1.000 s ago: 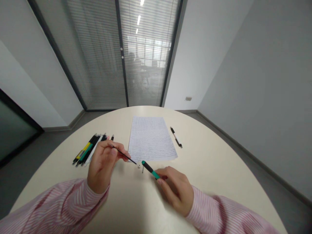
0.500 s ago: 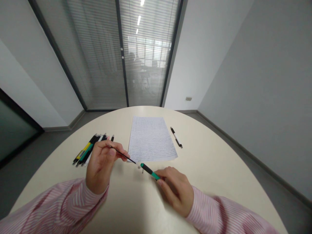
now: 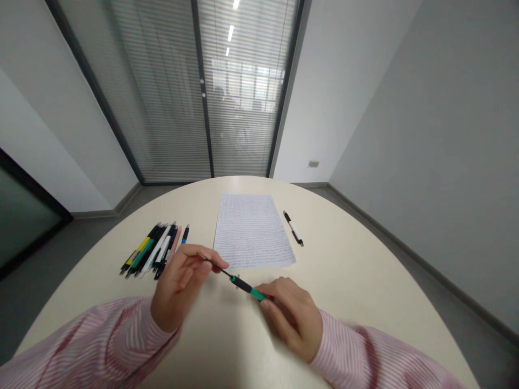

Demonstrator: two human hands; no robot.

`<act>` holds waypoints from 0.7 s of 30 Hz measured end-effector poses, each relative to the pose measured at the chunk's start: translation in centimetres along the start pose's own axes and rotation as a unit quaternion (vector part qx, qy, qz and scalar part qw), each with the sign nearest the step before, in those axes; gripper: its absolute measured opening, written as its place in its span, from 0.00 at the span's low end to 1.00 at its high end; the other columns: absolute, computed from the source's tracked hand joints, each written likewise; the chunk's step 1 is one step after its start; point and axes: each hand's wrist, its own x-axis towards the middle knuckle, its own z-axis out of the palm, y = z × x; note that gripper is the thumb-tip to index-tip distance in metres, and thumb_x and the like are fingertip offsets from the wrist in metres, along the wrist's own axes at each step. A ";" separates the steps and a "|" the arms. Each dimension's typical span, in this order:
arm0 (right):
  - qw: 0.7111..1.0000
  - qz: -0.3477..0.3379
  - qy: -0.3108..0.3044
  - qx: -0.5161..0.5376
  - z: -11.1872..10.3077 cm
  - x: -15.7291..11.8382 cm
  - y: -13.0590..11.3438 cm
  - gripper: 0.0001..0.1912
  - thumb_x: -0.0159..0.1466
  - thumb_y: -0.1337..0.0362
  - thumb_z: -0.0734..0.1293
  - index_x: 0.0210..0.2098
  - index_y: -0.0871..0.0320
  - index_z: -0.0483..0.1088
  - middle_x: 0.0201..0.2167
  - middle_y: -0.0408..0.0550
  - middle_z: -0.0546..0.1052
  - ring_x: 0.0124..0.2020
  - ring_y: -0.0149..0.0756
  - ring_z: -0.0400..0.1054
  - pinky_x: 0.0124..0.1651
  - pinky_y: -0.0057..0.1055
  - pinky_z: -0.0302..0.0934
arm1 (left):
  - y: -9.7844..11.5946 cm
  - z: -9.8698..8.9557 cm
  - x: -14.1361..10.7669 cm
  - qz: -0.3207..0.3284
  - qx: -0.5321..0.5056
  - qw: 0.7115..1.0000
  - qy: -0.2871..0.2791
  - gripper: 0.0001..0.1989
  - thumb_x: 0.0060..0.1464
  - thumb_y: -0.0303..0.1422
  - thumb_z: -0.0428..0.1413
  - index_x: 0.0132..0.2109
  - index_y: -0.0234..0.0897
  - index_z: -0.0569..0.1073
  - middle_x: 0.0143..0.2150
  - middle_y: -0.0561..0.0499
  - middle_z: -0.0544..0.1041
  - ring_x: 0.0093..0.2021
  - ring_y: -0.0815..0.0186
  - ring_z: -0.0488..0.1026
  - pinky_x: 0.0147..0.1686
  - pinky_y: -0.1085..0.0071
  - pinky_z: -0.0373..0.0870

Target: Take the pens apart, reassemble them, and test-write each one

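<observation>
**Thin rod (image 3: 223, 269) at the end of a green-and-black pen barrel (image 3: 244, 284)**

The left hand (image 3: 180, 289) pinched the dark rod between thumb and fingertips; the right hand (image 3: 292, 313) had thumb and forefinger closed on the barrel's nearer green part. Both pieces were held slanting above the pale table (image 3: 352, 302), near the front edge of the written sheet (image 3: 253, 229). The rod's lower tip met the barrel's far end; whether it lay inside could not be told. A small pale piece, mostly hidden, showed behind the barrel.

Handling (judged): the rod was probably very light, slightly springy and easily bent, best gripped near the tip. The barrel appeared light and stiff; its black section, perhaps rubbery, would have offered surer hold than the smoother green.
</observation>
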 end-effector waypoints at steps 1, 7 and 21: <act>1.000 -0.002 0.001 0.001 0.0 0.1 -0.1 0.11 0.64 0.68 0.57 0.44 0.57 0.67 0.30 0.49 0.73 0.31 0.36 0.64 0.35 0.34 0.58 | -0.1 0.0 -0.1 -0.001 0.031 0.999 -0.029 0.04 0.58 0.26 0.51 0.40 0.39 0.68 0.36 0.48 0.75 0.38 0.64 0.74 0.37 0.69 0.73; 1.000 -0.007 0.005 -0.010 0.1 0.4 -0.3 0.10 0.64 0.67 0.57 0.42 0.58 0.67 0.29 0.48 0.73 0.31 0.36 0.64 0.34 0.33 0.58 | -0.7 -0.5 -0.2 0.007 0.129 0.984 -0.122 0.07 0.53 0.23 0.53 0.39 0.37 0.71 0.38 0.48 0.75 0.40 0.64 0.73 0.41 0.69 0.71; 0.999 0.036 0.039 -0.002 0.0 0.3 -0.3 0.10 0.64 0.67 0.57 0.43 0.57 0.67 0.29 0.48 0.73 0.31 0.36 0.65 0.35 0.32 0.59 | -1.9 -0.1 -0.4 0.075 0.267 0.955 -0.104 0.15 0.52 0.29 0.53 0.49 0.39 0.69 0.47 0.43 0.73 0.50 0.55 0.67 0.48 0.57 0.66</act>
